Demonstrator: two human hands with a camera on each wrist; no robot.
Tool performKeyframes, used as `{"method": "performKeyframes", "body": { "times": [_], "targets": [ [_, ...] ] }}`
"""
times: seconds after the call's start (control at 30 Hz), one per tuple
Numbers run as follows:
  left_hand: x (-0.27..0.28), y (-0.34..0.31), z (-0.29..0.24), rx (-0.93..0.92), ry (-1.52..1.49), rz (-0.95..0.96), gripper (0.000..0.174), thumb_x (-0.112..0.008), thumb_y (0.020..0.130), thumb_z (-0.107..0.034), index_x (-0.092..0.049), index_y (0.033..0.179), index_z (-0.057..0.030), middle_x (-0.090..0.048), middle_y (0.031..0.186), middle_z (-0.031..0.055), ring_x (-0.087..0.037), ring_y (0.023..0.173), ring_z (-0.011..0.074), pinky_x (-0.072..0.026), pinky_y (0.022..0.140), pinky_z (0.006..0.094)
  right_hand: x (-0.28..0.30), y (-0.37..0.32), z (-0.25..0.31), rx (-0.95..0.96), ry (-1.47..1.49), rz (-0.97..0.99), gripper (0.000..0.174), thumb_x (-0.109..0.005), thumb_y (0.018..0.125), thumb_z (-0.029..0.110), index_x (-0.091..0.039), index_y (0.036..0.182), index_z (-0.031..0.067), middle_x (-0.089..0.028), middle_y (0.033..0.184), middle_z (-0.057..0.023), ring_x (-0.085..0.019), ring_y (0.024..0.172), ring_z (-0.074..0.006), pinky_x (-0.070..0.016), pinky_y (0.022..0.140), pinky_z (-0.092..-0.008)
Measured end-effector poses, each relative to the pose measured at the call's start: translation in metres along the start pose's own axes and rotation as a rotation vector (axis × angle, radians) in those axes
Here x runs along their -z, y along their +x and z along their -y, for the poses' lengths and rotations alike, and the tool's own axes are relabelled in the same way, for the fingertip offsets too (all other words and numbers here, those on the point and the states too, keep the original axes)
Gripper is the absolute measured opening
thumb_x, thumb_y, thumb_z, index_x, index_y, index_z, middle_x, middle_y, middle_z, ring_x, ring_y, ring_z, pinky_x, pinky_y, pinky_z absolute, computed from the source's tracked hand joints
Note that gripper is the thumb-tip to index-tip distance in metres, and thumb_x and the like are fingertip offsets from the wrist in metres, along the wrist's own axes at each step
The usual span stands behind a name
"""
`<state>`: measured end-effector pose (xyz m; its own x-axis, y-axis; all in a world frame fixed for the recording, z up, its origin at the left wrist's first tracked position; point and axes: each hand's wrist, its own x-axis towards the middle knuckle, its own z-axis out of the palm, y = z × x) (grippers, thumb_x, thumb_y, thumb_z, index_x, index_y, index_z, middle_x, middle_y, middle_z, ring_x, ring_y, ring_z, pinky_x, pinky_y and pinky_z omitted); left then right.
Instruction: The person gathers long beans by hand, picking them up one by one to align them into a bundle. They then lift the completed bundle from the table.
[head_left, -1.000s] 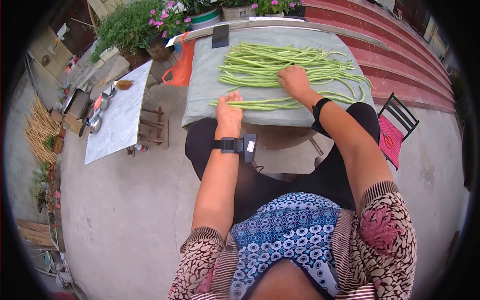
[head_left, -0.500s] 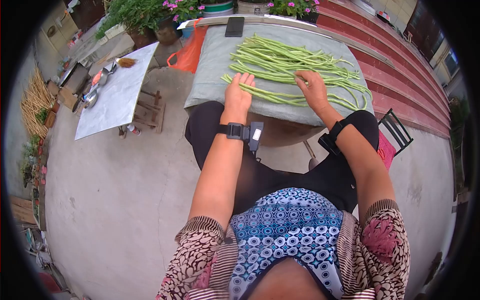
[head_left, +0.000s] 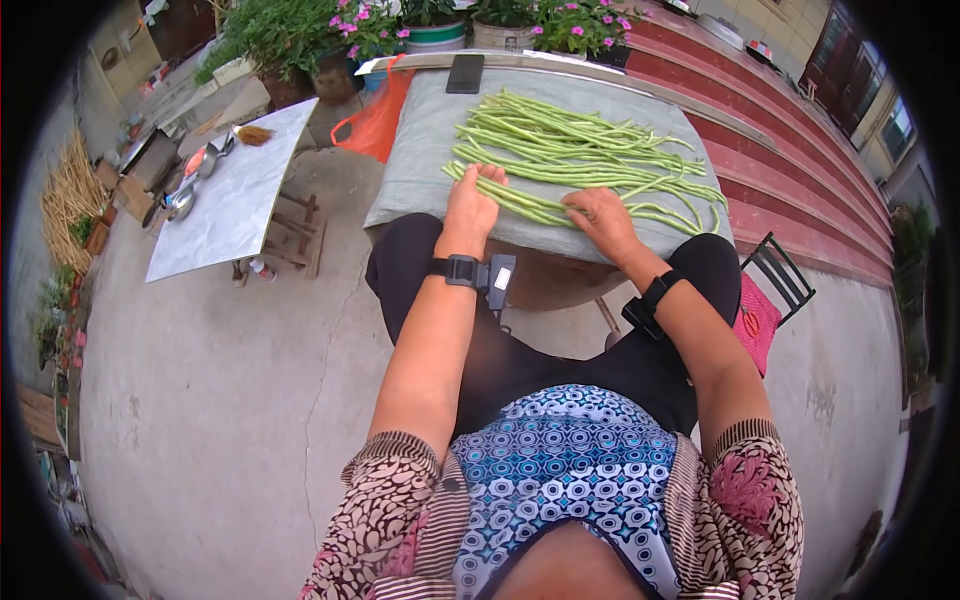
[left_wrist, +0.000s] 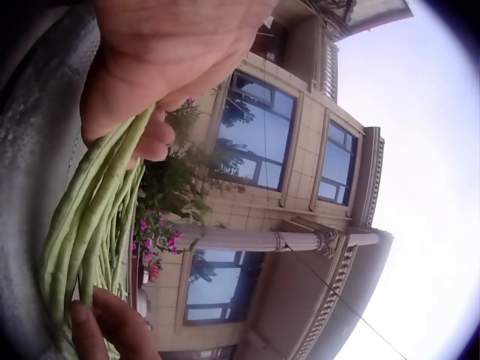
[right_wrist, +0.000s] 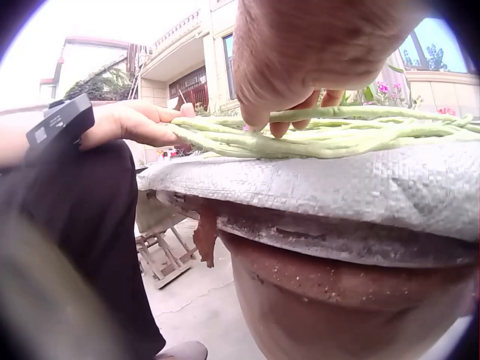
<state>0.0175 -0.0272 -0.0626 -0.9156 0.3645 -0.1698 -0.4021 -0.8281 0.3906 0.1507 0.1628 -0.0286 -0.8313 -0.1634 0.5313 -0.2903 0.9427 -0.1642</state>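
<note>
Long green beans (head_left: pixel 560 130) lie in a loose spread on a grey cloth (head_left: pixel 420 150) over a round-topped stand. The left hand (head_left: pixel 470 205) grips the left ends of a near bundle (head_left: pixel 525 203); in the left wrist view the beans (left_wrist: pixel 97 202) pass beneath its palm, with its fingertips partly hidden. At the right part of that bundle, the right hand (head_left: pixel 605 222) has its thumb and fingers bent around a bean, as the right wrist view shows, the hand (right_wrist: pixel 315 67) coming down from above.
A dark phone (head_left: pixel 465 74) and an orange plastic bag (head_left: pixel 378 125) are at the cloth's far left. Flower pots (head_left: pixel 435 38) stand behind. A low marble-topped table (head_left: pixel 225 190) is to the left, a chair (head_left: pixel 780 285) to the right.
The left hand has gripped the near bundle's ends after lying more open beneath them. The right hand has come from the middle beans to the near bundle. The head view has shifted.
</note>
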Motion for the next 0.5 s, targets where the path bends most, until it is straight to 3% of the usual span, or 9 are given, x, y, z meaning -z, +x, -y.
{"method": "performKeyframes", "body": {
  "times": [0.1, 0.2, 0.33, 0.4, 0.5],
  "targets": [
    [0.016, 0.014, 0.003, 0.051, -0.061, 0.098, 0.021, -0.038, 0.095, -0.023, -0.047, 0.092, -0.0050, -0.054, 0.086, 0.0091, -0.054, 0.083, 0.0239, -0.0448, 0.083, 0.0433, 0.017, 0.007, -0.001, 0.030, -0.155, 0.130, 0.013, -0.059, 0.077, 0.022, -0.060, 0.086, 0.0126, -0.060, 0.078, -0.0056, -0.054, 0.083, -0.0260, -0.0389, 0.075, -0.0397],
    [0.018, 0.017, 0.005, 0.009, -0.110, 0.022, 0.019, -0.037, 0.095, -0.020, -0.043, 0.098, -0.0026, -0.052, 0.084, 0.0113, -0.053, 0.082, 0.0247, -0.0455, 0.078, 0.0414, 0.033, 0.011, -0.027, 0.002, -0.369, 0.280, 0.014, -0.057, 0.078, 0.026, -0.059, 0.083, 0.0126, -0.060, 0.075, -0.0073, -0.055, 0.081, -0.0267, -0.0381, 0.074, -0.0404],
    [-0.001, 0.000, 0.001, -0.047, 0.005, 0.068, 0.020, -0.036, 0.096, -0.021, -0.043, 0.100, -0.0024, -0.053, 0.095, 0.0135, -0.054, 0.090, 0.0269, -0.0445, 0.083, 0.0417, 0.059, 0.007, -0.055, -0.102, -0.430, 0.244, 0.015, -0.056, 0.079, 0.028, -0.059, 0.083, 0.0133, -0.061, 0.073, -0.0083, -0.056, 0.079, -0.0272, -0.0380, 0.074, -0.0406],
    [-0.005, -0.005, 0.001, -0.059, 0.018, 0.158, 0.021, -0.036, 0.096, -0.021, -0.042, 0.102, -0.0022, -0.053, 0.100, 0.0145, -0.054, 0.095, 0.0283, -0.0438, 0.086, 0.0416, 0.061, 0.004, -0.054, -0.010, -0.426, 0.259, 0.015, -0.056, 0.080, 0.028, -0.058, 0.082, 0.0131, -0.061, 0.075, -0.0067, -0.056, 0.080, -0.0263, -0.0381, 0.073, -0.0400],
    [-0.007, -0.005, 0.002, -0.042, 0.024, 0.114, 0.021, -0.036, 0.096, -0.022, -0.044, 0.101, -0.0030, -0.055, 0.106, 0.0143, -0.053, 0.104, 0.0293, -0.0426, 0.090, 0.0425, 0.058, 0.000, -0.044, 0.048, -0.410, 0.303, 0.015, -0.056, 0.080, 0.028, -0.059, 0.082, 0.0139, -0.060, 0.075, -0.0057, -0.055, 0.081, -0.0259, -0.0381, 0.073, -0.0397]
  ]
}}
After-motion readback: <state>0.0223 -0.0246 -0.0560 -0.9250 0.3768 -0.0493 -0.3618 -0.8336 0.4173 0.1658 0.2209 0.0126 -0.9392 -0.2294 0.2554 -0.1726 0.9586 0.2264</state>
